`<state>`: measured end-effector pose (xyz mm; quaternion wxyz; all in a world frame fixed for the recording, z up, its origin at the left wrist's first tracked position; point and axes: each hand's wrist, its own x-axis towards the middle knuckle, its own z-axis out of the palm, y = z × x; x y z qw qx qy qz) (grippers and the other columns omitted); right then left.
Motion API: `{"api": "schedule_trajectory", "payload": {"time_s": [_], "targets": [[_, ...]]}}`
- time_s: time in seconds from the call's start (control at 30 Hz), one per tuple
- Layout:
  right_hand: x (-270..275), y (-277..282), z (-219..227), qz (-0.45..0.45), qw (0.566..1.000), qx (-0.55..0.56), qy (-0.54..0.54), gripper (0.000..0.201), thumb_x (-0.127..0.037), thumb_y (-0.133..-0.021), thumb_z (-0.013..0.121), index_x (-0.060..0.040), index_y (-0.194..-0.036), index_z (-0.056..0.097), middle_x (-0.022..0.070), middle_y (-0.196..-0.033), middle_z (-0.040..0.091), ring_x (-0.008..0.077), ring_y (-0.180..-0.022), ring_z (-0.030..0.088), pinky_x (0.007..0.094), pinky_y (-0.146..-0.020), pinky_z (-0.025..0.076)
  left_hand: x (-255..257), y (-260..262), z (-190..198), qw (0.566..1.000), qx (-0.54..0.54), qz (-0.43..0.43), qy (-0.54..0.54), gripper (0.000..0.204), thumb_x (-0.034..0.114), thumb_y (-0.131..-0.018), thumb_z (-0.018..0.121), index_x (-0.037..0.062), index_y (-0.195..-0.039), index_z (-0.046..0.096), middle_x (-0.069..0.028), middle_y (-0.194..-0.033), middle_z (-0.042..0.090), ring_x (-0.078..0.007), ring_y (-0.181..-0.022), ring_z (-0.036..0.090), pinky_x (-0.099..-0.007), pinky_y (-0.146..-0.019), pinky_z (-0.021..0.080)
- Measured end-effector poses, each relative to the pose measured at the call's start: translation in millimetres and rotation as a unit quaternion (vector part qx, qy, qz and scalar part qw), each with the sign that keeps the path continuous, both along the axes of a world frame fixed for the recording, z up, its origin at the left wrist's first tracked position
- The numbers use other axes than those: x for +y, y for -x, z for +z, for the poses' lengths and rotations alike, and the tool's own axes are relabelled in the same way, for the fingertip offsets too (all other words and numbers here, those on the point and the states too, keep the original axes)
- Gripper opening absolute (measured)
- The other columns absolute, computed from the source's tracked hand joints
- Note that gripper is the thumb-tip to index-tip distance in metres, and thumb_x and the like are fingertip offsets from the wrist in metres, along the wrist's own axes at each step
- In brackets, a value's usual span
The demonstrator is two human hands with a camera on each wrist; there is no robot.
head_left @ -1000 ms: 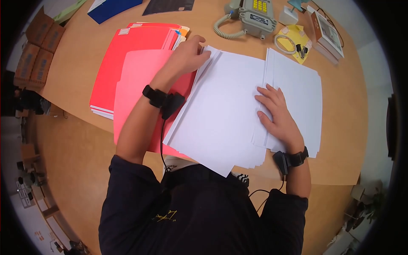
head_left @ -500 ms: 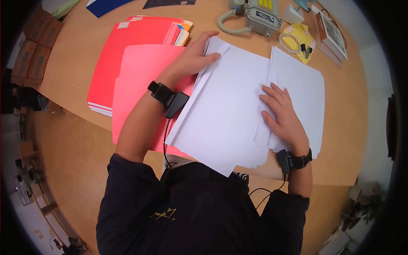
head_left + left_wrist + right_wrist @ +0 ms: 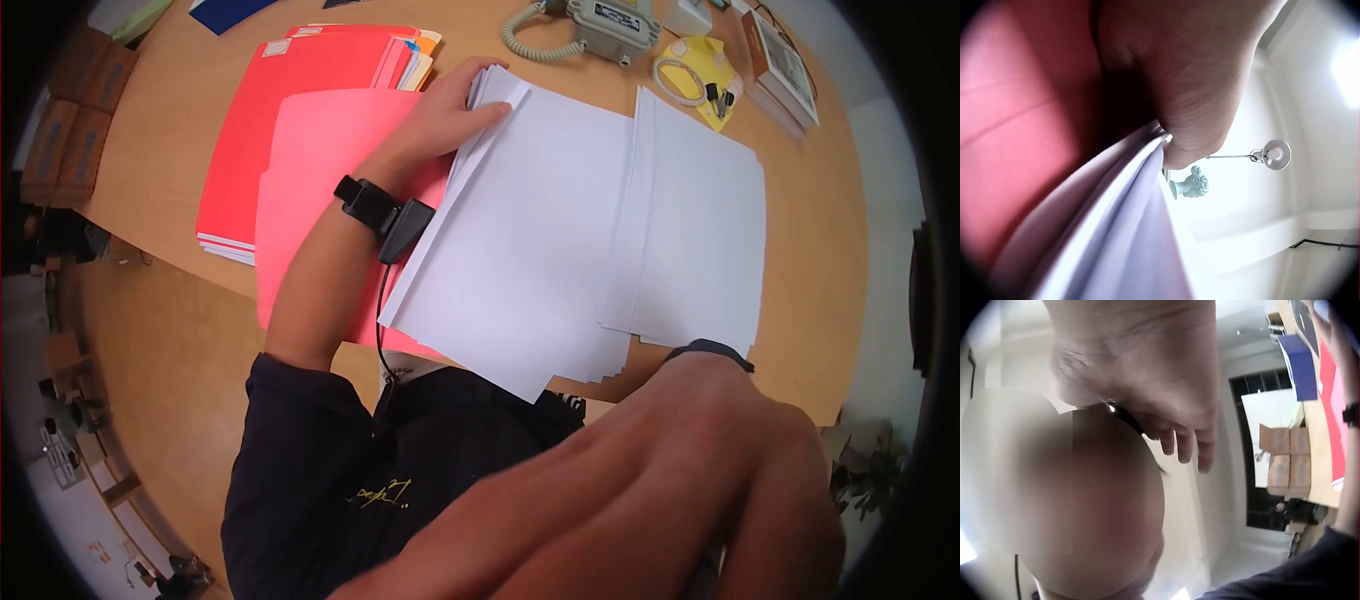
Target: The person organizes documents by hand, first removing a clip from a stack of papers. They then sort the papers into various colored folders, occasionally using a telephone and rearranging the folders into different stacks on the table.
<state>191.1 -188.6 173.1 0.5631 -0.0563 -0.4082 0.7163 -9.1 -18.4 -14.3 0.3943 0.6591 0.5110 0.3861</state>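
Observation:
My left hand point(image 3: 448, 118) grips the upper left edge of a thick stack of white paper point(image 3: 535, 240), thumb on top and fingers beneath. In the left wrist view the sheets point(image 3: 1116, 231) fan apart and bend below that hand. My right hand point(image 3: 690, 440) is off the paper, raised large and close to the head camera. From the right wrist view, its fingers point(image 3: 1204, 453) are straight beside a blurred round shape, and a dark shiny thing point(image 3: 1112, 407) shows under the palm. The thumb is hidden. A second white paper stack point(image 3: 705, 220) lies to the right, next to the first.
Pink folders point(image 3: 320, 150) lie under my left arm, with red folders point(image 3: 240, 130) beyond. At the back are a grey telephone point(image 3: 618, 30), a yellow sheet point(image 3: 715, 60) with a cable ring, and a thick book point(image 3: 783, 60). Cardboard boxes point(image 3: 75, 140) stand at the far left.
My right hand has left the paper and come up close to the head camera. The left hand stays on the paper's upper left edge.

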Motion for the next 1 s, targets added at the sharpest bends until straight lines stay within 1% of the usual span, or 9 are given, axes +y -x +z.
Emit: {"api": "schedule_trajectory", "payload": {"time_s": [0.1, 0.23, 0.3, 0.4, 0.77, 0.83, 0.87, 0.93, 1.0], "targets": [[13.9, -5.9, -0.8, 0.047, 0.999, 0.002, -0.015, 0.031, -0.02, -0.098, 0.054, 0.0107, -0.106, 0.053, 0.0336, -0.108, 0.061, 0.0473, -0.095, 0.064, 0.0612, -0.072, 0.058, 0.9, -0.5, -1.9, 0.999, -0.034, -0.007, -0.001, 0.054, 0.024, -0.087, 0.068, 0.0048, -0.134, 0.05, -0.0194, -0.114, 0.062, -0.0255, -0.096, 0.065, -0.037, -0.083, 0.053], [24.8, -36.3, 0.2, 0.118, 0.992, 0.019, -0.04, 0.028, -0.017, -0.098, 0.054, 0.0104, -0.104, 0.052, 0.0331, -0.106, 0.062, 0.0469, -0.093, 0.065, 0.0618, -0.071, 0.059, -1.9, -1.1, 5.6, 1.0, -0.009, -0.003, 0.001, 0.053, 0.023, -0.087, 0.067, 0.0046, -0.133, 0.05, -0.0181, -0.114, 0.062, -0.024, -0.097, 0.065, -0.0363, -0.083, 0.053], [29.5, -33.6, 0.4, 0.158, 0.985, 0.031, -0.058, 0.027, -0.016, -0.097, 0.054, 0.0102, -0.103, 0.052, 0.0328, -0.104, 0.062, 0.0467, -0.092, 0.065, 0.0621, -0.071, 0.059, -6.3, -3.0, 13.3, 0.999, -0.01, -0.009, 0.033, 0.049, 0.017, -0.092, 0.066, 0.0077, -0.136, 0.048, -0.0117, -0.116, 0.062, -0.0176, -0.101, 0.063, -0.0305, -0.085, 0.052], [34.7, -61.3, 4.4, 0.223, 0.969, 0.056, -0.088, 0.025, -0.014, -0.097, 0.054, 0.01, -0.102, 0.052, 0.0324, -0.103, 0.062, 0.0464, -0.091, 0.065, 0.0625, -0.07, 0.059, -3.8, -0.9, 8.8, 0.999, -0.026, -0.024, 0.024, 0.049, 0.018, -0.091, 0.066, 0.0072, -0.136, 0.048, -0.0127, -0.119, 0.061, -0.019, -0.104, 0.062, -0.032, -0.087, 0.051], [61.1, -51.7, 12.1, 0.428, 0.878, 0.105, -0.185, 0.018, -0.008, -0.096, 0.055, 0.0092, -0.097, 0.051, 0.0311, -0.096, 0.064, 0.0454, -0.086, 0.066, 0.064, -0.069, 0.059, -3.7, 1.9, 4.4, 1.0, 0.007, -0.022, 0.0, 0.049, 0.02, -0.09, 0.065, 0.0099, -0.135, 0.048, -0.0125, -0.116, 0.06, -0.0218, -0.103, 0.061, -0.0346, -0.087, 0.05], [62.8, -47.6, 9.8, 0.408, 0.88, 0.132, -0.204, 0.009, -0.002, -0.095, 0.054, 0.0063, -0.097, 0.054, 0.0244, -0.084, 0.067, 0.0342, -0.081, 0.069, 0.0492, -0.071, 0.062, -3.8, 1.9, 4.6, 1.0, 0.006, -0.02, -0.013, 0.049, 0.021, -0.09, 0.065, 0.0102, -0.135, 0.048, -0.0128, -0.115, 0.061, -0.0213, -0.102, 0.062, -0.0344, -0.086, 0.05], [60.7, -46.2, 16.5, 0.412, 0.878, 0.134, -0.206, 0.009, -0.002, -0.095, 0.054, 0.0063, -0.097, 0.054, 0.0244, -0.084, 0.067, 0.0342, -0.081, 0.069, 0.0492, -0.071, 0.062, -3.8, 2.1, 4.8, 1.0, 0.009, -0.021, -0.014, 0.05, 0.021, -0.09, 0.065, 0.0103, -0.135, 0.048, -0.0128, -0.114, 0.061, -0.0213, -0.102, 0.062, -0.0345, -0.086, 0.05], [53.1, -43.7, 34.4, 0.345, 0.921, 0.019, -0.179, 0.026, -0.012, -0.096, 0.062, 0.0012, -0.119, 0.061, 0.0126, -0.079, 0.066, 0.0217, -0.065, 0.064, 0.0324, -0.059, 0.05, -5.5, 2.5, 5.9, 1.0, 0.006, -0.024, -0.005, 0.052, 0.024, -0.089, 0.066, 0.0108, -0.136, 0.047, -0.013, -0.111, 0.063, -0.0214, -0.101, 0.062, -0.0351, -0.085, 0.05], [57.1, -31.9, 22.8, 0.285, 0.93, 0.053, -0.225, 0.014, -0.006, -0.095, 0.058, 0.0012, -0.107, 0.06, 0.0138, -0.08, 0.068, 0.0218, -0.071, 0.067, 0.0346, -0.065, 0.055, -7.0, 3.5, 7.6, 1.0, 0.016, -0.017, -0.003, 0.053, 0.026, -0.088, 0.067, 0.011, -0.135, 0.047, -0.0131, -0.111, 0.063, -0.0215, -0.101, 0.062, -0.0356, -0.085, 0.049]]}}
